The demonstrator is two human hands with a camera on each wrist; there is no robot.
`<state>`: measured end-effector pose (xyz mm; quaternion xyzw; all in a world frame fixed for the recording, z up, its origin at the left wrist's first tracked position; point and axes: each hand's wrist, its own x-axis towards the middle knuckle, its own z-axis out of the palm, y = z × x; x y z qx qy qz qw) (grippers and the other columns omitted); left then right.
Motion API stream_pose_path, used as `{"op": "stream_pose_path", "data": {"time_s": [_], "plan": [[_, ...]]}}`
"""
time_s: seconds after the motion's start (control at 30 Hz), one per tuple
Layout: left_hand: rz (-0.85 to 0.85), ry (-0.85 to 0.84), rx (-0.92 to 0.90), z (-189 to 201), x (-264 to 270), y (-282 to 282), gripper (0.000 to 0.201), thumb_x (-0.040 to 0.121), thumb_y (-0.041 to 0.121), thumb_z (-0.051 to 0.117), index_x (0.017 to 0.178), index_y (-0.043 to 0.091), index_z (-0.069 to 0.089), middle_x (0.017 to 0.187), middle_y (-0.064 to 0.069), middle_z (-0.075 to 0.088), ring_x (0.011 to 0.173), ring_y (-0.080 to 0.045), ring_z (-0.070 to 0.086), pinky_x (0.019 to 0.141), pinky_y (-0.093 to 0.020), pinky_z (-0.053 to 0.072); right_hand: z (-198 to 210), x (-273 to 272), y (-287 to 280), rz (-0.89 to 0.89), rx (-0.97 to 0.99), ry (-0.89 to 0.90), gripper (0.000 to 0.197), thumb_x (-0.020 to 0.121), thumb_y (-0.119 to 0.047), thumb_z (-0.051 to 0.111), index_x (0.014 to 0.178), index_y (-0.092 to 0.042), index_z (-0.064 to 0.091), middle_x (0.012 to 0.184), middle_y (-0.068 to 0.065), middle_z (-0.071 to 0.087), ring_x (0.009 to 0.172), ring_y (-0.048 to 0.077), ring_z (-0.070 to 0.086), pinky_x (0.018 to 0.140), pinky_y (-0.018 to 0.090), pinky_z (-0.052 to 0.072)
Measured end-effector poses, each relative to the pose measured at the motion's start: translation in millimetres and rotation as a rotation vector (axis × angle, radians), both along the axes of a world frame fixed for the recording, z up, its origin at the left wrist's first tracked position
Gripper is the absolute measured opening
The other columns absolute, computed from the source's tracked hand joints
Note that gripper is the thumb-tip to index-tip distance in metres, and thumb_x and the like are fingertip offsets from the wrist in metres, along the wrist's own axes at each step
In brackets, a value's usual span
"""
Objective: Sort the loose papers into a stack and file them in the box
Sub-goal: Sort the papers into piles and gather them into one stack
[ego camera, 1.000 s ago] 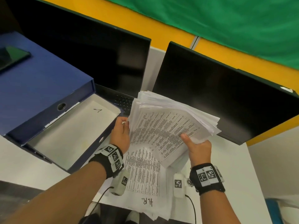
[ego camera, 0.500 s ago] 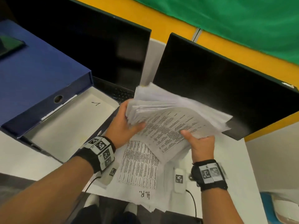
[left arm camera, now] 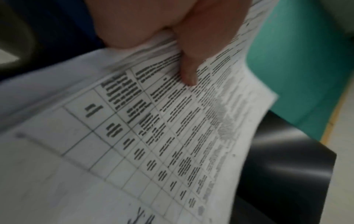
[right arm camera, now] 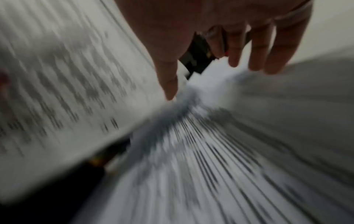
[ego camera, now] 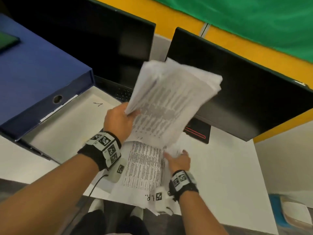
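My left hand [ego camera: 125, 116] grips a thick stack of printed papers [ego camera: 171, 102] by its lower left corner and holds it tilted up above the desk. In the left wrist view the thumb [left arm camera: 188, 63] presses on the stack's top sheet [left arm camera: 153, 136]. My right hand [ego camera: 177, 158] is lower, apart from the stack, over more loose printed sheets [ego camera: 145, 167] that lie on the desk. Its fingers [right arm camera: 256, 50] hang straight, tips at a rumpled sheet edge [right arm camera: 216, 84]. The open blue file box [ego camera: 39, 78] stands at the left, its pale tray [ego camera: 67, 133] showing.
Two dark monitors [ego camera: 94, 39] [ego camera: 245, 85] stand behind the papers, with a keyboard [ego camera: 122, 94] under the left one. A monitor base with a red line [ego camera: 198, 133] sits right of the stack. A phone [ego camera: 6, 41] lies on the box lid. The white desk [ego camera: 228, 175] runs rightward.
My right hand let go of the stack and dropped to the sheets on the desk. The left hand alone swung the stack up and more upright.
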<state>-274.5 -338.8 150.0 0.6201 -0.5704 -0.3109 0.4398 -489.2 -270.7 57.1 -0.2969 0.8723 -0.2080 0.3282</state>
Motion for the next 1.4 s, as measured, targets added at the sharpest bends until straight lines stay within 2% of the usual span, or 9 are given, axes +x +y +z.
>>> {"op": "stream_pose_path", "data": {"time_s": [0.1, 0.33, 0.6, 0.73, 0.83, 0.93, 1.13, 1.27, 1.4], "plan": [[0.087, 0.041, -0.001, 15, 6, -4, 0.01, 0.091, 0.028, 0.066, 0.093, 0.018, 0.069, 0.07, 0.01, 0.058, 0.066, -0.015, 0.056, 0.062, -0.026, 0.042, -26, 30, 17, 0.234, 0.309, 0.227, 0.124, 0.064, -0.068, 0.075, 0.154, -0.01, 0.012, 0.157, 0.012, 0.021, 0.141, 0.033, 0.026, 0.11, 0.051, 0.035], [0.116, 0.124, 0.021, 29, 18, -1, 0.005, 0.09, 0.028, 0.069, 0.094, 0.025, 0.068, 0.085, 0.002, 0.071, 0.079, -0.019, 0.069, 0.072, -0.04, 0.059, -37, 38, 4, 0.249, 0.356, 0.221, 0.126, 0.065, -0.058, 0.081, 0.154, -0.008, 0.007, 0.151, 0.014, 0.028, 0.138, 0.034, 0.033, 0.111, 0.051, 0.035], [0.118, 0.237, 0.081, 36, 24, 0, 0.016, 0.09, 0.028, 0.069, 0.105, 0.023, 0.071, 0.092, 0.007, 0.074, 0.084, -0.012, 0.071, 0.077, -0.042, 0.06, -41, 26, -4, 0.038, 0.068, 0.006, 0.073, 0.079, -0.016, 0.078, 0.14, -0.003, 0.04, 0.13, 0.017, 0.055, 0.116, 0.033, 0.058, 0.097, 0.04, 0.051], [0.103, 0.266, 0.097, 41, 19, 3, 0.021, 0.091, 0.026, 0.068, 0.111, 0.02, 0.07, 0.087, 0.012, 0.072, 0.079, -0.003, 0.07, 0.066, -0.027, 0.058, -33, 15, -5, 0.003, 0.042, -0.092, 0.054, 0.082, -0.015, 0.075, 0.129, -0.002, 0.052, 0.121, 0.015, 0.064, 0.105, 0.032, 0.065, 0.086, 0.033, 0.055], [0.065, 0.334, 0.203, 32, 15, 6, 0.026, 0.09, 0.026, 0.068, 0.115, 0.017, 0.068, 0.092, 0.006, 0.074, 0.083, -0.011, 0.072, 0.071, -0.034, 0.06, -11, -20, 3, 0.052, 0.02, -0.011, 0.052, 0.084, -0.021, 0.074, 0.127, 0.003, 0.056, 0.124, 0.021, 0.063, 0.11, 0.035, 0.063, 0.088, 0.034, 0.051], [0.005, 0.312, 0.383, 7, 8, 12, 0.03, 0.089, 0.027, 0.069, 0.117, 0.015, 0.066, 0.093, -0.001, 0.075, 0.082, -0.02, 0.074, 0.075, -0.046, 0.061, 31, -63, 14, 0.091, -0.059, 0.237, 0.027, 0.088, -0.02, 0.069, 0.104, 0.001, 0.064, 0.107, 0.024, 0.068, 0.096, 0.038, 0.066, 0.081, 0.038, 0.054], [-0.036, 0.122, 0.764, -75, 1, 26, 0.04, 0.078, 0.032, 0.078, 0.11, 0.011, 0.063, 0.101, -0.009, 0.073, 0.084, -0.028, 0.072, 0.071, -0.043, 0.061, 120, -105, 19, 0.17, -0.185, 0.612, 0.025, 0.092, -0.02, 0.065, 0.099, 0.004, 0.065, 0.095, 0.027, 0.067, 0.093, 0.045, 0.062, 0.074, 0.042, 0.048], [-0.033, -0.052, 0.836, -100, 4, 31, 0.045, 0.079, 0.033, 0.077, 0.114, 0.007, 0.062, 0.103, -0.012, 0.071, 0.088, -0.03, 0.07, 0.08, -0.039, 0.059, 153, -125, 17, 0.102, -0.366, 0.571, 0.031, 0.086, -0.025, 0.073, 0.089, 0.005, 0.066, 0.08, 0.022, 0.066, 0.079, 0.037, 0.065, 0.069, 0.044, 0.055], [-0.043, -0.092, 0.791, -106, 3, 37, 0.042, 0.083, 0.028, 0.072, 0.121, 0.013, 0.059, 0.113, -0.008, 0.069, 0.095, -0.028, 0.067, 0.083, -0.036, 0.057, 154, -121, 4, 0.087, -0.481, 0.384, 0.031, 0.08, -0.021, 0.08, 0.099, 0.0, 0.068, 0.092, 0.016, 0.071, 0.083, 0.03, 0.068, 0.075, 0.043, 0.057]]}}
